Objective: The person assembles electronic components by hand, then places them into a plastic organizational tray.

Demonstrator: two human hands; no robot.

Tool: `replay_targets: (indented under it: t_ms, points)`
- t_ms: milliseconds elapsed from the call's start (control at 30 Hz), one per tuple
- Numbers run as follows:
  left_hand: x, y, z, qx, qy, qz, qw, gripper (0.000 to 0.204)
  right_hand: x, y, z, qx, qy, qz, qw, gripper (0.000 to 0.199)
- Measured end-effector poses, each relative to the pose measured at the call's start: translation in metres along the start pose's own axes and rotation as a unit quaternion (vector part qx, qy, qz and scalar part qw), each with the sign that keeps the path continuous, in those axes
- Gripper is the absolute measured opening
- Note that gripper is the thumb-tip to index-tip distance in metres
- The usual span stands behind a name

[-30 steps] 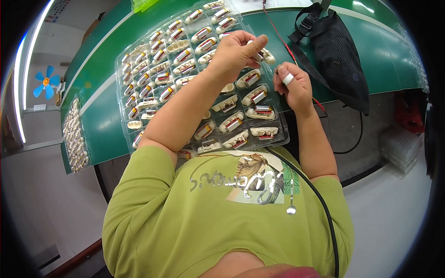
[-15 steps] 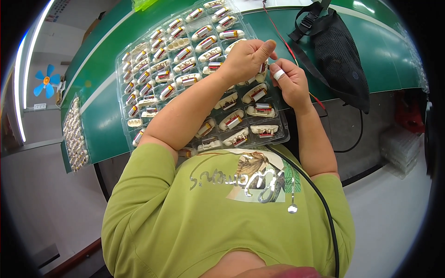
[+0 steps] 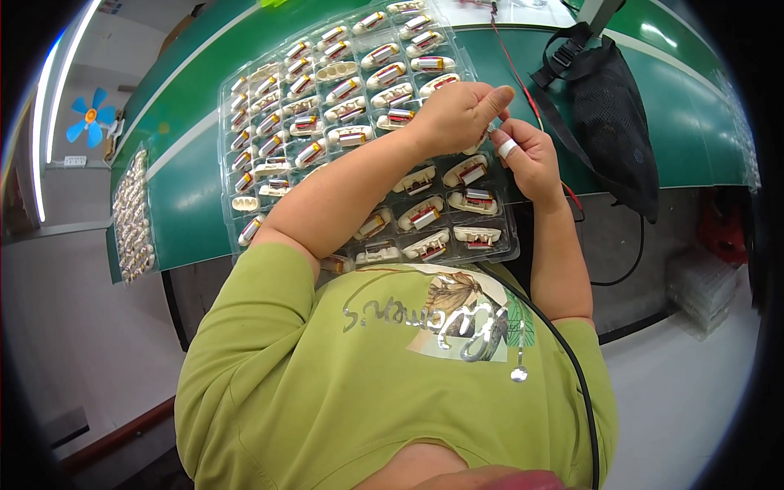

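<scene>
Over the right side of a clear plastic tray (image 3: 513, 237), my two hands meet with bent fingers. My left hand (image 3: 459, 118) is closed, its thumb pointing right and the other fingers curled out of sight. Opposite it, my right hand (image 3: 529, 155) pinches with thumb and forefinger; a white band wraps one digit. Between the fingertips is something small, mostly covered, that I cannot make out. Cream oval shells fill the tray's compartments, many holding a small silver battery with a yellow end and red parts, like the shell (image 3: 425, 214) below my hands.
A black mesh bag (image 3: 608, 122) with a strap lies right of the tray on the green table (image 3: 188, 175). A red wire (image 3: 523, 82) runs between them. Another tray of small pale parts (image 3: 133, 216) stands at the left edge, near a blue fan (image 3: 90, 118). A black cable crosses my shirt.
The whole view has shifted slightly, so tray, bag and hands appear a little further right. My hands stay together over the same part of the tray, fingertips still meeting.
</scene>
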State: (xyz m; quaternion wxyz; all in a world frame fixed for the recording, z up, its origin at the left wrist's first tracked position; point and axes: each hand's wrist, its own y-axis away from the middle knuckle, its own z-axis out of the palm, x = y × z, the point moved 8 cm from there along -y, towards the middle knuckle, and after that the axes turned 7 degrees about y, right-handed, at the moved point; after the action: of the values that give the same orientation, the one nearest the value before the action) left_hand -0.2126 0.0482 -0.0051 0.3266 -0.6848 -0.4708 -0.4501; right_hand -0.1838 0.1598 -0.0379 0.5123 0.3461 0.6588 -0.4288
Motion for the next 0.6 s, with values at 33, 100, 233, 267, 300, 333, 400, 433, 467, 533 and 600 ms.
replay_targets:
  t_ms: [33,100,233,267,300,333,400,433,467,533,600]
  points:
    - [0.0,0.001,0.001,0.009,-0.002,0.0,1.0,0.052,0.001,-0.002,0.002,-0.007,0.006,0.017,1.0,0.018]
    - [0.014,0.002,0.003,0.06,-0.084,0.088,0.991,0.046,0.001,0.0,0.002,-0.01,0.018,0.028,0.999,0.017]
    - [0.019,0.005,0.009,0.0,-0.097,0.024,0.995,0.043,-0.001,0.004,0.003,0.0,-0.052,0.038,0.998,0.016]
    - [0.023,0.004,0.004,0.022,-0.13,0.059,0.99,0.047,0.007,0.001,0.002,0.004,-0.063,0.015,0.998,0.016]
    - [0.023,0.0,-0.003,0.026,-0.131,0.063,0.989,0.047,0.011,-0.001,0.002,0.003,-0.061,0.01,0.998,0.016]
    - [0.021,-0.004,-0.022,0.074,-0.147,0.052,0.985,0.043,0.016,-0.001,-0.003,0.033,-0.082,0.026,0.996,0.016]
    - [0.012,-0.013,-0.07,0.163,-0.234,0.037,0.958,0.033,0.018,0.003,-0.011,0.105,-0.126,0.063,0.985,0.015]
    - [0.005,-0.017,-0.098,0.202,-0.303,0.034,0.931,0.029,0.016,0.003,-0.008,0.111,-0.125,0.063,0.984,0.015]
    - [-0.005,-0.018,-0.119,0.194,-0.355,0.016,0.914,0.028,0.005,0.004,-0.013,0.156,-0.04,0.008,0.987,0.015]
    - [-0.03,-0.026,-0.144,0.119,-0.418,-0.074,0.897,0.03,-0.006,0.007,-0.018,0.225,0.085,-0.055,0.969,0.016]
    - [-0.053,-0.027,-0.149,0.047,-0.428,-0.143,0.891,0.032,-0.024,0.009,-0.016,0.246,0.186,-0.108,0.945,0.011]
